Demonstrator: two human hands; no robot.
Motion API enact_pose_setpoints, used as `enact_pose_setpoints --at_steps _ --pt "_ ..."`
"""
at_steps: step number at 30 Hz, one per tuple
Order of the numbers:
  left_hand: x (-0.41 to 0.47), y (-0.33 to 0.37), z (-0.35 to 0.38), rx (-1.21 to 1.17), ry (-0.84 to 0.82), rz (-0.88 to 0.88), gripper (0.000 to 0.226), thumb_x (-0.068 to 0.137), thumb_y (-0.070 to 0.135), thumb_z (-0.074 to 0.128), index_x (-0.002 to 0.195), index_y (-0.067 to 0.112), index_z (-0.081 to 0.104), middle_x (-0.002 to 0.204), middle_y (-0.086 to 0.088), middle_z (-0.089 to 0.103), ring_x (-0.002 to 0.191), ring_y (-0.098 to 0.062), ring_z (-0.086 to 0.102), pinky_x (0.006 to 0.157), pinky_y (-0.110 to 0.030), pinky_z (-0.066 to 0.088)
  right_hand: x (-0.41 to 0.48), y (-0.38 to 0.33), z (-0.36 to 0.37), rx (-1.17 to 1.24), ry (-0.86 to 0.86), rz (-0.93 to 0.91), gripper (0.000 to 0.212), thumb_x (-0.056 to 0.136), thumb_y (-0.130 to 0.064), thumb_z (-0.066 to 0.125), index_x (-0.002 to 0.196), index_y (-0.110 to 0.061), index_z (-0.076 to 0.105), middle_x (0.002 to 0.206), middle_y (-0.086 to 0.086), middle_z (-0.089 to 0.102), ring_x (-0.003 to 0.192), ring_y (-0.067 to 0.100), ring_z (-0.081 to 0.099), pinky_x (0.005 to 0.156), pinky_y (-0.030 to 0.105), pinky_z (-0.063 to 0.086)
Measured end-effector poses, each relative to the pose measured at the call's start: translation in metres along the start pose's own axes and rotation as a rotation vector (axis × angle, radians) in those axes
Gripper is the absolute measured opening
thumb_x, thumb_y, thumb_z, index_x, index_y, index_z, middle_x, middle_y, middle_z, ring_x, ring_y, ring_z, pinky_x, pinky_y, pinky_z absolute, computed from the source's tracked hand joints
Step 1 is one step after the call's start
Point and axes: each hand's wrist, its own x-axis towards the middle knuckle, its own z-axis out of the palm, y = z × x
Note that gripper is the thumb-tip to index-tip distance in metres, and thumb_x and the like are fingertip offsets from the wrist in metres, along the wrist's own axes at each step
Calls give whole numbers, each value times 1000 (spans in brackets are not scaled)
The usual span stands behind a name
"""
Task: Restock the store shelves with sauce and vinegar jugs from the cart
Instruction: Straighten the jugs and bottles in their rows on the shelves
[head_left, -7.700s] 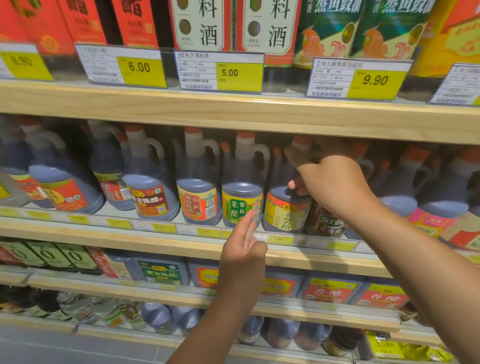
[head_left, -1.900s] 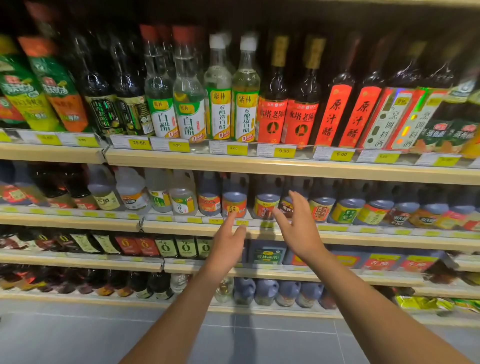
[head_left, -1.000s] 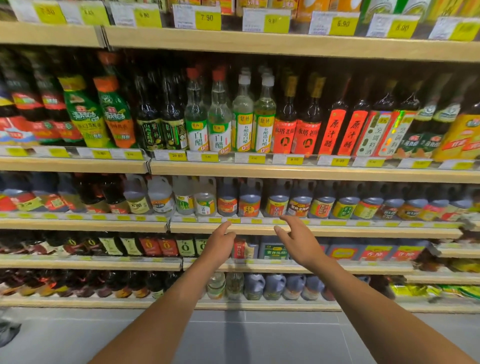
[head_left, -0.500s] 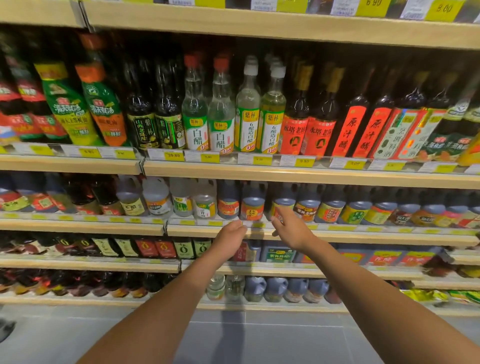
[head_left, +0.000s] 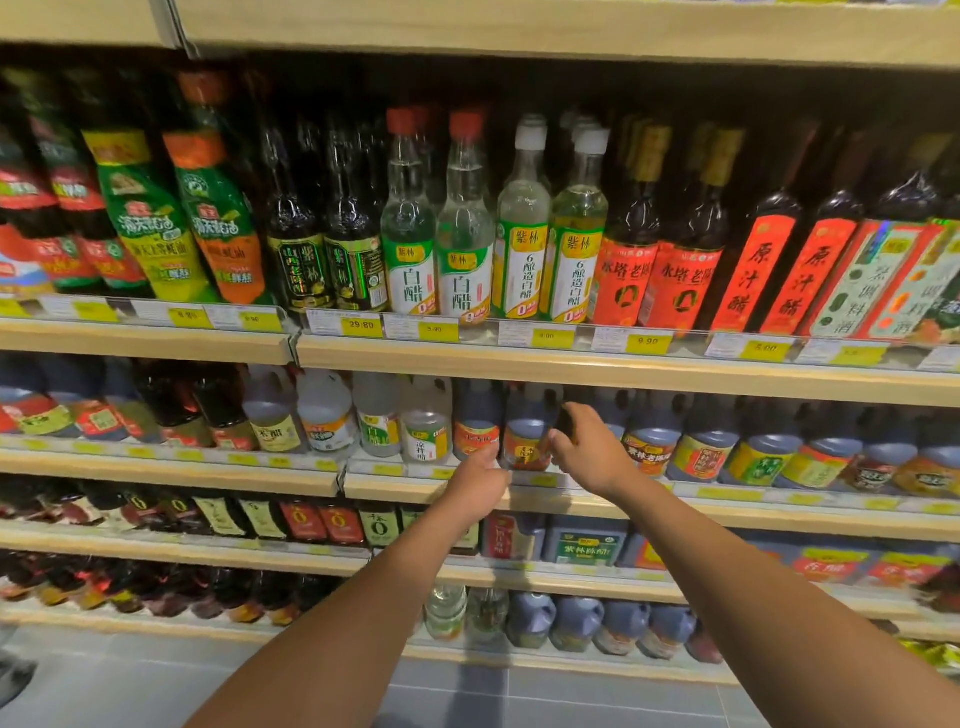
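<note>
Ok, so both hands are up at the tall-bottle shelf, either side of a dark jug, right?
Not quite. The left hand and right hand are either side of a dark jug, but on the jug shelf, one below the tall bottles. The head view shows it.

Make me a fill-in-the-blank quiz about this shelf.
The left hand and right hand reach for a jug holding ___ liquid.
The white-capped bottles stand ___ of the red-capped bottles.
The 29.80 tag is ___.
Missing words: dark; right; yellow.
</note>
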Motion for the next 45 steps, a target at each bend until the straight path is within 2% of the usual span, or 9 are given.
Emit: enact_pose_setpoints --at_steps 2,8,16,21,28,34,38,42,45 --pt "13 -2 2 6 -4 23 62 92 9 55 151 24 42 152 -1 49 128 -15 48 101 -32 39 14 -1 1 -26 63 40 31 102 -34 51 117 -7 54 120 16 53 108 37 59 83 36 45" --pt "49 2 12 -13 -11 7 71 90 7 56 156 18 34 155 -4 45 139 -25 45 117 -45 37 47 -8 -1 11 79 103 42 99 -33 56 81 1 72 83 19 72 83 37 67 74 42 54" --pt "77 -13 21 13 -1 -25 70 95 3 51 159 16 25 157 -7 41 138 -24 44 95 -25 38 68 -6 11 69 3 266 35 95 -32 56 88 -6 79 102 19 74 100 34 65 86 40 50" --pt "81 -13 26 -29 -12 -29 74 92 -1 52 159 17 25 160 -6 37 144 -23 38 116 -38 37 69 -5 6 112 7 312 31 91 -28 62 90 0 76 104 19 73 101 34 65 90 42 52" --pt "78 -9 34 -50 -82 -36 76 91 1 56 159 19 27 160 -4 38 144 -22 39 111 -33 37 65 -3 -7 117 -26 337 31 93 -24 61 101 4 75 107 20 73 104 34 66 95 44 52" --pt "68 -12 17 -51 -116 -34 74 92 -5 52 159 13 25 164 -5 30 150 -21 30 116 -32 29 59 -11 -2 -123 -3 186 39 96 -33 53 89 -1 75 94 19 73 94 36 65 78 38 49" --pt "58 -20 4 -63 -49 -19 72 93 -5 47 159 16 27 163 -4 31 149 -21 31 118 -34 30 59 -26 12 -271 75 71 45 98 -38 51 63 -11 51 73 19 61 84 40 65 64 31 35" --pt "57 -31 -11 -59 84 -13 64 91 -1 47 151 20 40 132 0 55 104 -14 55 81 -25 47 65 -41 22 -222 56 33 38 100 -39 49 84 -7 63 92 22 71 90 40 66 68 35 41" --pt "60 -34 -19 -64 101 -13 65 90 -1 48 150 21 39 136 -4 56 118 -22 54 101 -37 46 73 -49 29 -89 -69 106 37 100 -38 48 97 -10 72 103 15 73 98 35 65 80 36 46"
